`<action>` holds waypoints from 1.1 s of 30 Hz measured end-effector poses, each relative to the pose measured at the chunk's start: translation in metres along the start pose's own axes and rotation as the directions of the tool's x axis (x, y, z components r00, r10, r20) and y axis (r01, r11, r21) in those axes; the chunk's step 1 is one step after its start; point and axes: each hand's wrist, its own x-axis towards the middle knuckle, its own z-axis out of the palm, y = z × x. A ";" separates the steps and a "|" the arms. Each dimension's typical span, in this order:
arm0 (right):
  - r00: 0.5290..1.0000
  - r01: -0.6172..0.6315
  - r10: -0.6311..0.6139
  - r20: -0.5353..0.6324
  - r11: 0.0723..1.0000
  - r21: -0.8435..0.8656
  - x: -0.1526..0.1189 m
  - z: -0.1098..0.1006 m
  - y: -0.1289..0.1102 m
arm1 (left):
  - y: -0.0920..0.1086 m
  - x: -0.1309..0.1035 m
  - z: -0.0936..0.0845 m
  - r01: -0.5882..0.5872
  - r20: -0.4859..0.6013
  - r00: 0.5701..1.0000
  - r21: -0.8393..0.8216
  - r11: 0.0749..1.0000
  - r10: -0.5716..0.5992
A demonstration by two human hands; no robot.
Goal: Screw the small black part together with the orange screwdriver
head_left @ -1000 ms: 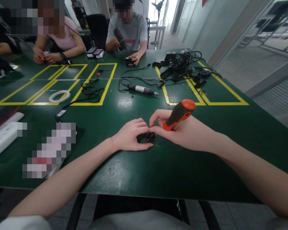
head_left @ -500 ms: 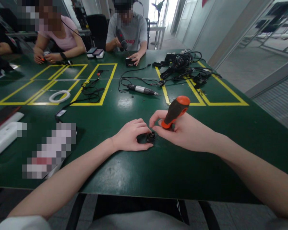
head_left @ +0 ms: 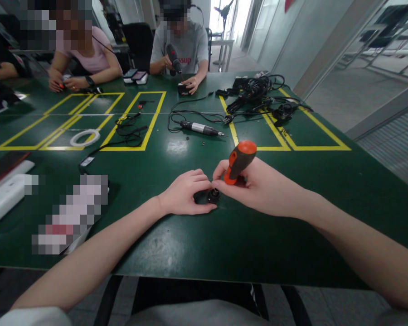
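My left hand (head_left: 187,192) lies on the green table, thumb and fingers curled round a small round black part (head_left: 213,195) with a narrow raised neck. In my right hand (head_left: 263,188) is a screwdriver (head_left: 240,158) with an orange and dark grey handle, tilted with its butt end up. Its shaft is hidden by the hand. The thumb and fingertips of my right hand come together just over the neck of the black part. Whether they pinch something small there, I cannot make out.
Beyond my hands lies a silver and black electric screwdriver (head_left: 200,128) with its cable. Black cables (head_left: 255,93) are heaped at the back right. A white ring (head_left: 85,137) and a white power strip (head_left: 7,199) lie left. Across the table a person holds a power drill (head_left: 173,56).
My right hand has shifted slightly left, bringing its fingertips over the black part. The screwdriver handle has swung left with it. My left hand stays in place.
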 end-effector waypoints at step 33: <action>0.982 0.003 0.016 -0.191 0.995 0.100 -0.003 0.000 0.000 | 0.003 0.001 -0.001 -0.033 -0.030 0.999 0.007 0.999 0.033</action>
